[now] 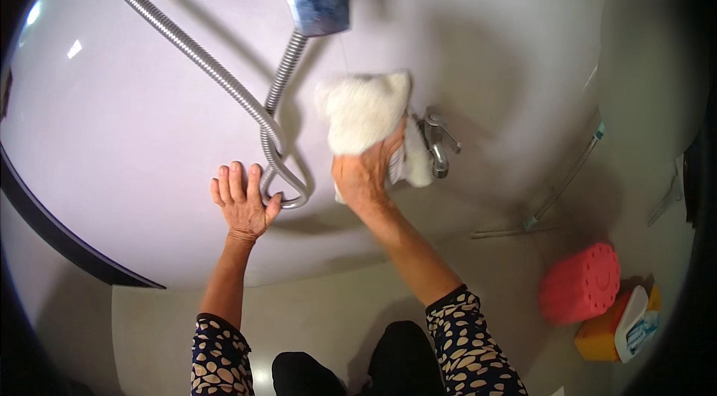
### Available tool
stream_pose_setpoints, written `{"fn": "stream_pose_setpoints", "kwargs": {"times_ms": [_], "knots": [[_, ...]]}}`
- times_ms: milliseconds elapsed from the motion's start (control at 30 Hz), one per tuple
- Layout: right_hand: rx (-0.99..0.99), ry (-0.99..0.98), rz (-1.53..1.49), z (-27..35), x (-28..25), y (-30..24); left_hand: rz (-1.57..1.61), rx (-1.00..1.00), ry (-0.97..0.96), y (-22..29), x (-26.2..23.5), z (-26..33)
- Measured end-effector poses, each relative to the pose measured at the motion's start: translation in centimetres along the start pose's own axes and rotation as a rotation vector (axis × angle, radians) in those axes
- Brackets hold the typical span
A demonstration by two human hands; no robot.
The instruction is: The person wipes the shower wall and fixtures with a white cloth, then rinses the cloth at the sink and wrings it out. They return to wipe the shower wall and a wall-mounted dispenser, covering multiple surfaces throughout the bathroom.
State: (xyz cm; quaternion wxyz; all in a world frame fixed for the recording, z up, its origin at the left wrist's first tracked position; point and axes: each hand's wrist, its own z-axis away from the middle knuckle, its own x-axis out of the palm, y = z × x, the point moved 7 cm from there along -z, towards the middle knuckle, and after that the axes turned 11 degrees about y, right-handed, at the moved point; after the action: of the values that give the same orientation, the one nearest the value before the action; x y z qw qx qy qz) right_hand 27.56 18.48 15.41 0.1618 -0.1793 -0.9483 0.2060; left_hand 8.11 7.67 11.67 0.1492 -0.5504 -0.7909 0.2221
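Cloth (pixel 364 114) bunched in right hand (pixel 361 178), fingers closed round it, pressed to wall (pixel 119 135) beside tap (pixel 435 144). Left hand (pixel 242 200) flat, open, holds nothing, touching hose (pixel 278 144) loop. Wiping seemingly midway; blur hides what's clean.
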Motion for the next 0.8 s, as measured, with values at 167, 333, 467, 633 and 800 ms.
{"fn": "stream_pose_setpoints", "kwargs": {"times_ms": [167,333,467,633,800], "knots": [[-0.191,0.131,0.235,-11.6,-1.2,-4.4,-0.011,0.033,0.052,-0.1,-2.0,-2.5],[-0.301,-0.074,0.187,-13.0,0.4,-6.5,-0.003,0.018,0.08,-0.3,-2.3,-3.4],[-0.606,-0.151,0.159,-9.7,0.6,-6.7,0.037,-0.013,0.084,-0.3,-1.4,-2.1],[-0.387,-0.353,0.139,1.2,0.3,-3.1,0.039,-0.034,0.092,-0.6,-1.1,-0.9],[-0.325,-0.489,0.335,13.0,-2.2,4.5,0.068,-0.06,0.132,-0.2,-1.1,-1.1]]}}
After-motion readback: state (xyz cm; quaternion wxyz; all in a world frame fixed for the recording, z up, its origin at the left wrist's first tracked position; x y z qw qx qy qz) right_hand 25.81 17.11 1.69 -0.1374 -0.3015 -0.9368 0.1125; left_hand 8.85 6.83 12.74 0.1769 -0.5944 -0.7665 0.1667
